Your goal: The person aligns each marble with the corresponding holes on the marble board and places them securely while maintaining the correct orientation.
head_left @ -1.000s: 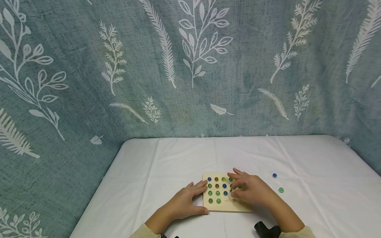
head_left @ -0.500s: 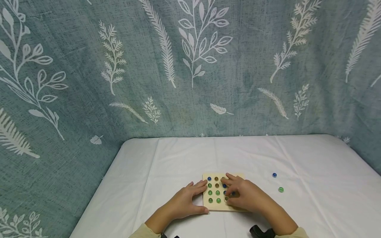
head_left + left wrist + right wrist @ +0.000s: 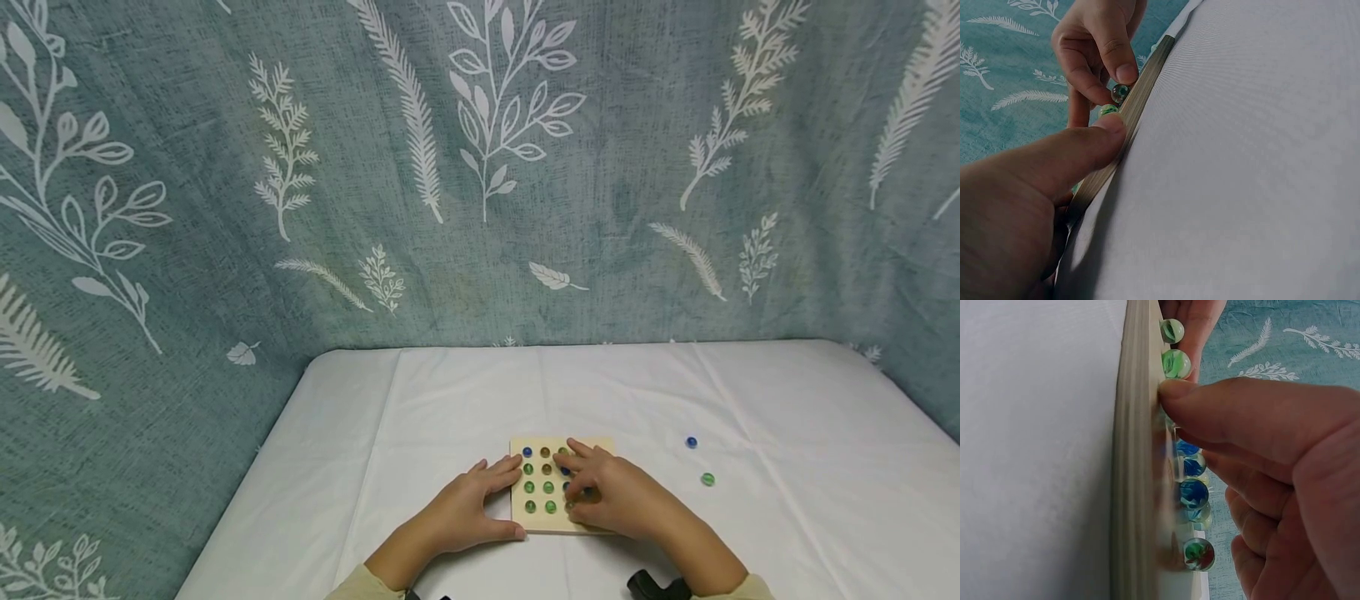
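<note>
A pale wooden board with rows of glass marbles lies on the white cloth. My left hand rests along its left side, fingers extended, thumb touching the front edge by a green marble. My right hand reaches over the board from the right, thumb and index finger pinching a dark brownish marble low at the board's surface in the third column of the front row. That hand hides the board's right part in the head view; the right wrist view shows blue marbles beneath the fingers.
To the right of the board, a blue marble and a green marble lie loose on the white tablecloth. A patterned teal curtain hangs behind the table. A black device is at the right wrist.
My right hand has moved left and nearer over the board, bringing the brownish marble to the bare front-row hole seen a second ago. The left hand has stayed put.
</note>
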{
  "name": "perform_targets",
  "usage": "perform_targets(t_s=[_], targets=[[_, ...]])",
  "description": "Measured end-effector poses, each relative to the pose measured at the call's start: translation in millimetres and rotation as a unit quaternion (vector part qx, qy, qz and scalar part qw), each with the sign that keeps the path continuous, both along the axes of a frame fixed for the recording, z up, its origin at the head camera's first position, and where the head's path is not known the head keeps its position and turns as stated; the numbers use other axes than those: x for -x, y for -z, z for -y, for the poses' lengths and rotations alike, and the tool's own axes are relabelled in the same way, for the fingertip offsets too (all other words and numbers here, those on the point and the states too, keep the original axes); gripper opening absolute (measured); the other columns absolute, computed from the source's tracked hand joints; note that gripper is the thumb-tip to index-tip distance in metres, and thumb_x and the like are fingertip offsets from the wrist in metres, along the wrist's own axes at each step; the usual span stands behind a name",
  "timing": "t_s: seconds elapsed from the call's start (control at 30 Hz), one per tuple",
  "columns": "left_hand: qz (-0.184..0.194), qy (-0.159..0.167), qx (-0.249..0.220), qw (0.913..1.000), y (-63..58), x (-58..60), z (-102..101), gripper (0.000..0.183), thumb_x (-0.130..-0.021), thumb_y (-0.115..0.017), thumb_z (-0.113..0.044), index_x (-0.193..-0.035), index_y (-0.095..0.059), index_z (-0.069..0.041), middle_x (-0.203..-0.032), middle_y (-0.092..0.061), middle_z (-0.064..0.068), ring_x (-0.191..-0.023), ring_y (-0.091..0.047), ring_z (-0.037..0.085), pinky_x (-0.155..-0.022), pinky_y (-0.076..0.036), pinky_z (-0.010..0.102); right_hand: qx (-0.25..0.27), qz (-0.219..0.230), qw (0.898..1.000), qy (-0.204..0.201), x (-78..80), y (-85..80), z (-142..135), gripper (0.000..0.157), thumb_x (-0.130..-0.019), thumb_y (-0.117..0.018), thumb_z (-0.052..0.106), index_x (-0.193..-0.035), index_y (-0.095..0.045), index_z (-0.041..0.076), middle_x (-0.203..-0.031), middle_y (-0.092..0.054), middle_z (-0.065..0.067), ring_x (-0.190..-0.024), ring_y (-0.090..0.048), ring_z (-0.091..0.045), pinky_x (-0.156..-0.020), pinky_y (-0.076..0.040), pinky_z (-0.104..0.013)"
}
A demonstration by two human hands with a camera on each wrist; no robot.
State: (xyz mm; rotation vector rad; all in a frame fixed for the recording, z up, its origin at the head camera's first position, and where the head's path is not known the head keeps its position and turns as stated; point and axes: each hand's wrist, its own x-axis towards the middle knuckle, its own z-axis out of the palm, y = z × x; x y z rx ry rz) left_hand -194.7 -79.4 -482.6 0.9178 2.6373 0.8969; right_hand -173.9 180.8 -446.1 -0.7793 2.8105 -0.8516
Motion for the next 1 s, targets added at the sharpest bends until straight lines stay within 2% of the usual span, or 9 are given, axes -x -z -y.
perform_targets(t_s=[0.4, 0.6, 0.8, 1.0], targets=[[0.003, 0.003, -0.006, 1.0000, -0.6, 0.2, 0.1, 0.082, -0.071, -0.069, -0.063, -0.139, -0.047, -0.025, -0.150, -0.029, -0.018, -0.142, -0.026, 0.021, -0.111, -0.026, 0.057, 0.011, 0.003, 1.000, 0.017, 0.6, -1.8, -4.6, 0.010, -0.076, -0.077, 0.032, -0.086, -0.073, 0.031, -0.138, -0.052, 0.000, -0.139, -0.029, -0.034, -0.107, -0.026, -0.065], [0.002, 0.001, -0.010, 0.9999, 0.0, 0.5, -0.1, 0.081, -0.070, -0.071, -0.061, -0.139, -0.047, -0.025, -0.150, -0.029, -0.019, -0.142, -0.026, 0.017, -0.112, -0.025, 0.055, 0.037, 0.004, 0.997, 0.069, 5.5, -4.5, -22.7, 0.011, -0.076, -0.077, 0.028, -0.085, -0.073, 0.031, -0.137, -0.053, 0.002, -0.140, -0.029, -0.031, -0.106, -0.028, -0.063], [-0.004, 0.003, -0.008, 1.0000, 0.1, 0.0, 0.1, 0.081, -0.070, -0.072, -0.060, -0.139, -0.047, -0.025, -0.150, -0.029, -0.019, -0.142, -0.026, 0.019, -0.112, -0.026, 0.056, 0.073, -0.008, 0.990, 0.121, 11.2, -6.3, -55.7, 0.019, -0.077, -0.076, 0.030, -0.093, -0.073, 0.022, -0.139, -0.051, -0.002, -0.139, -0.029, -0.034, -0.104, -0.031, -0.063], [-0.003, 0.001, -0.006, 1.0000, 0.6, 0.1, 0.3, 0.081, -0.070, -0.071, -0.061, -0.139, -0.047, -0.025, -0.150, -0.029, -0.020, -0.142, -0.026, 0.021, -0.111, -0.026, 0.057, 0.059, -0.014, 0.982, 0.180, 17.2, -4.9, -91.5, 0.027, -0.081, -0.073, 0.035, -0.100, -0.072, 0.015, -0.142, -0.048, -0.007, -0.139, -0.029, -0.037, -0.102, -0.030, -0.064]])
